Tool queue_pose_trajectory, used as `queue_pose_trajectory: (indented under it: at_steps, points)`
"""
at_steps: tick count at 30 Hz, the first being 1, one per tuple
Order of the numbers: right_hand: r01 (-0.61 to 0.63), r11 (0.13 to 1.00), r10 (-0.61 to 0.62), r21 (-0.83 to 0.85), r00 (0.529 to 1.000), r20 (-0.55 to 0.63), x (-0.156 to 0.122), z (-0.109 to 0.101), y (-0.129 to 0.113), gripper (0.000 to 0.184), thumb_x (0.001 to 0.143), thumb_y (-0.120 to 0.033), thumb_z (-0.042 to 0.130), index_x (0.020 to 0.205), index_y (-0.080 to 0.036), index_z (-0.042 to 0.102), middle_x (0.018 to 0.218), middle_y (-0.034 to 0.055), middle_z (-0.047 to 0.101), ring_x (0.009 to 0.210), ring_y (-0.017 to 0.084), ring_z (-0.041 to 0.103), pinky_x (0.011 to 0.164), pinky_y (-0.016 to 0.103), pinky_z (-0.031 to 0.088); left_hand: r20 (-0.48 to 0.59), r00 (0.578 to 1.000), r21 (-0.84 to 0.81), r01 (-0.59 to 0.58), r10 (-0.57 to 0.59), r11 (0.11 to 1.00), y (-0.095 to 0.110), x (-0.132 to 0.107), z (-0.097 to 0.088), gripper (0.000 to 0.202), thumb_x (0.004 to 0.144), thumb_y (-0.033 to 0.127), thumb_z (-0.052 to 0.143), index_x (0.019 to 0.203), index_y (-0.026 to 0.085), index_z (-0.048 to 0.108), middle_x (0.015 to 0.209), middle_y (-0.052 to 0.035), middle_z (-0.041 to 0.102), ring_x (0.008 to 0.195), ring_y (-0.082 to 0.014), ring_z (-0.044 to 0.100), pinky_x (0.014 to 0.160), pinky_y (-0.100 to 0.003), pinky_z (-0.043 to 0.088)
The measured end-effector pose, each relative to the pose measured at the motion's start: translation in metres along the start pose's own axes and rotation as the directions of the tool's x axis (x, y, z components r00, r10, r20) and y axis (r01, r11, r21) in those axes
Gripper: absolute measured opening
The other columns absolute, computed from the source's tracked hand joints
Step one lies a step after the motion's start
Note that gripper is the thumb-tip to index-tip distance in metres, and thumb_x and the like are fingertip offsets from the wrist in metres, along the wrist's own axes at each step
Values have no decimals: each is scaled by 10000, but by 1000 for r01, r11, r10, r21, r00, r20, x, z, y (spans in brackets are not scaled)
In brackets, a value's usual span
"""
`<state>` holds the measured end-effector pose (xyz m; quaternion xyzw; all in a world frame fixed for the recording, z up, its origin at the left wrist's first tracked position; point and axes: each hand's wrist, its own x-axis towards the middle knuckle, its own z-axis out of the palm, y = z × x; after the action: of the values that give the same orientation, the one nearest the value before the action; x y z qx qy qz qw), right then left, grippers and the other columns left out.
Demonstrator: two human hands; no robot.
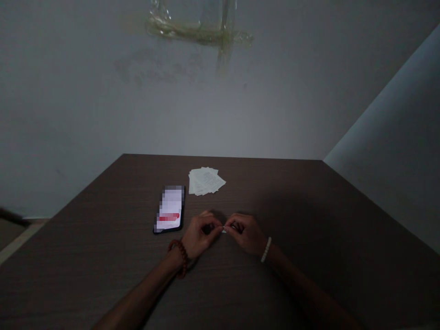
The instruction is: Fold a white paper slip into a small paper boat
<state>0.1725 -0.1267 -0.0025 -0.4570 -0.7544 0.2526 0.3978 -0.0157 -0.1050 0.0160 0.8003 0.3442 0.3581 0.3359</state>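
My left hand [199,236] and my right hand [246,233] meet at the middle of a dark wooden table [309,229], fingers curled in a pinch. Between the fingertips shows a tiny white piece [224,229], too small to name. A red bead bracelet [180,256] circles my left wrist, and a white bracelet [266,250] my right one. Both forearms rest on the table.
A phone [169,209] with a lit screen lies just left of my hands. A loose stack of white paper sheets [205,180] lies beyond, towards the far edge. A grey wall stands behind, with yellowed tape [199,32] stuck high on it.
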Motion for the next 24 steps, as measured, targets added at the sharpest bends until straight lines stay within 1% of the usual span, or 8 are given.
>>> queue_pose_trajectory:
  at_steps: [3, 6, 9, 13, 20, 24]
  points:
    - [-16, 1000, 17, 23, 1000, -20, 1, -1, 2, 123, 814, -267, 634, 741, -179, 678, 618, -15, 572, 546, 95, 432, 537, 225, 330, -18, 1000, -12, 19, -19, 1000, -2, -1, 0, 173, 837, 252, 576, 705, 165, 649, 676, -17, 592, 689, -153, 522, 657, -274, 400]
    - [-67, 997, 68, 26, 997, -46, 2, -3, 3, 113, 790, -257, 657, 717, -176, 687, 559, -30, 524, 523, 92, 413, 518, 221, 319, -28, 998, -48, 56, -58, 997, -3, -1, -2, 175, 836, 251, 573, 705, 158, 643, 678, -16, 585, 679, -149, 522, 638, -266, 401]
    - [-88, 996, 89, 27, 995, -39, 2, -5, 3, 102, 776, -224, 657, 697, -163, 675, 546, -36, 502, 512, 87, 404, 509, 216, 318, -21, 997, -61, 71, -73, 996, -1, -1, -2, 190, 831, 255, 575, 682, 154, 636, 659, -13, 574, 671, -149, 521, 632, -267, 401]
    - [-99, 995, 99, 21, 994, -36, 2, -5, 4, 77, 765, -202, 660, 705, -158, 679, 552, -32, 523, 513, 85, 411, 506, 210, 324, -13, 996, -30, 86, -87, 996, -2, 0, -2, 176, 828, 253, 577, 695, 156, 639, 681, -17, 597, 698, -155, 538, 666, -280, 416]
    - [-148, 989, 149, 7, 988, -50, 2, -4, 9, 106, 786, -253, 657, 747, -170, 709, 546, -31, 529, 503, 86, 400, 487, 211, 306, -22, 993, 20, 117, -116, 993, -6, -2, -2, 158, 842, 259, 562, 785, 164, 674, 741, -29, 636, 737, -165, 578, 693, -288, 435]
    - [-169, 985, 167, -27, 985, -47, 1, -4, 12, 117, 797, -267, 635, 766, -178, 704, 536, -37, 516, 487, 88, 399, 472, 210, 296, -42, 989, 103, 148, -144, 984, -7, -2, 0, 133, 827, 233, 563, 852, 164, 673, 761, -35, 640, 727, -169, 586, 683, -289, 445]
